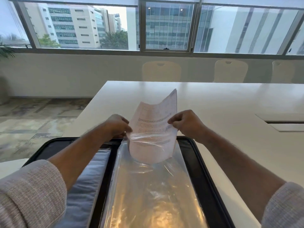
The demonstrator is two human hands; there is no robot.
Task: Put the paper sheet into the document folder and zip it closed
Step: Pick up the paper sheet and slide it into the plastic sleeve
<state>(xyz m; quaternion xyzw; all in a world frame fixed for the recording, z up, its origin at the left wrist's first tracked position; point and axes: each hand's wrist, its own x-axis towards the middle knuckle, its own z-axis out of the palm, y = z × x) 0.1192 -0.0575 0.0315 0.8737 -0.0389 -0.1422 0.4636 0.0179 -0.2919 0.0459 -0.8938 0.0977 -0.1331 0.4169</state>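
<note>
At frame centre, the left hand (117, 125) and right hand (186, 123) pinch the side edges of a light, floppy paper sheet (153, 129), half inside the slippery clear sleeve (148, 186) of the open black document folder (199, 162).

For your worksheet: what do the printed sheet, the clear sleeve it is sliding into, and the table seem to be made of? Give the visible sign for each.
Printed sheet: paper, matte, curling with dark text lines.
Clear sleeve: likely thin plastic film, glossy, see-through, wrinkled with glare.
Table: smooth white top, perhaps laminate; faint chair reflections.
</note>
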